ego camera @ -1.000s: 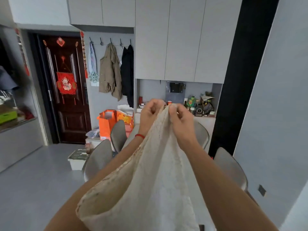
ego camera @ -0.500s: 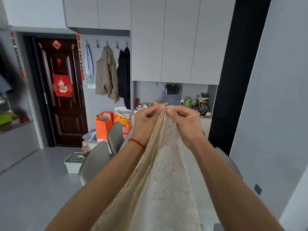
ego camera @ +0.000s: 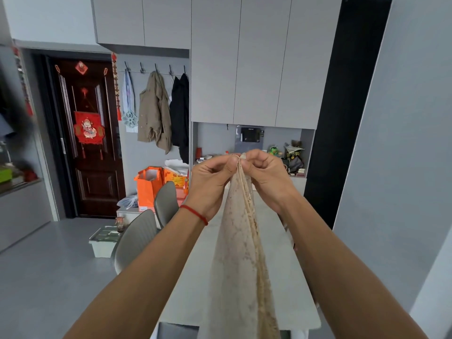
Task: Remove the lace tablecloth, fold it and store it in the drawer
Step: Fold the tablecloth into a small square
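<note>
I am folding: my left hand [ego camera: 210, 178] and right hand [ego camera: 267, 172] pinch the lace tablecloth [ego camera: 241, 260] corners together. Next, I fold it smaller.

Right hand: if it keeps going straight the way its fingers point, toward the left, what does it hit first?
The left hand. The right hand pinches the lace tablecloth at its top edge, fingertips aimed at the left hand's fingertips, with only the pinched cloth layers between them. Depth is unclear, but they look practically touching.
</note>
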`<state>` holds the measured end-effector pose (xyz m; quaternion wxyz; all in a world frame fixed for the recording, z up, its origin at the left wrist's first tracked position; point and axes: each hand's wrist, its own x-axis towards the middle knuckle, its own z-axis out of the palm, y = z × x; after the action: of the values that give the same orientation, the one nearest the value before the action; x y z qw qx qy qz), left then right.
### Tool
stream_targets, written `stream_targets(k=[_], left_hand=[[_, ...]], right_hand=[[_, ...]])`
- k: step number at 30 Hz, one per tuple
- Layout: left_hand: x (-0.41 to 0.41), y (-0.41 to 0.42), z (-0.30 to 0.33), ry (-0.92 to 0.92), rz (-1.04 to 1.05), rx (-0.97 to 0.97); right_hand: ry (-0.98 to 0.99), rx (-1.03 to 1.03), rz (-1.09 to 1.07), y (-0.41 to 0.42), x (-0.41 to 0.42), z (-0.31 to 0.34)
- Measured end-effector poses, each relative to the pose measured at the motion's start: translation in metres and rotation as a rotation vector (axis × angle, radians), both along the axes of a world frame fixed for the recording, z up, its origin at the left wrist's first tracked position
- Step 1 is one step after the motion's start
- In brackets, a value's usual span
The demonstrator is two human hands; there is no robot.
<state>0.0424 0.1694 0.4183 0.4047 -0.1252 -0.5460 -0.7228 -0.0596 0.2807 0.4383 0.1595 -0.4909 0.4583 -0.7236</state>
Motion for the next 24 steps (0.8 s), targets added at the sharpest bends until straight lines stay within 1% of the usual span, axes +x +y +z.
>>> stream_targets(k=[2,6,14,17,19,24], left_hand=[[0.002,0.001,0.001,-0.01,-0.036,-0.015],[0.006,0.005,0.005,-0.064,-0.139,0.032],[0.012,0.007,0.003,-0.151,-0.239,0.02],[0.015,0.004,0.005,-0.165,-0.186,-0.086],[0.013,0.002,0.007,-0.153,-0.141,-0.12],[0.005,-0.004,0.008,-0.176,-0.078,-0.182]], right_hand=[[-0.001,0.017,0.046,0.002,-0.001,0.002],[0.032,0.072,0.088,0.004,-0.004,0.005],[0.101,0.25,-0.018,0.004,-0.011,0.003],[0.148,0.301,-0.116,0.007,-0.013,0.002],[0.166,0.322,-0.178,0.01,-0.014,0.002],[0.125,0.346,-0.17,0.02,-0.016,-0.003]])
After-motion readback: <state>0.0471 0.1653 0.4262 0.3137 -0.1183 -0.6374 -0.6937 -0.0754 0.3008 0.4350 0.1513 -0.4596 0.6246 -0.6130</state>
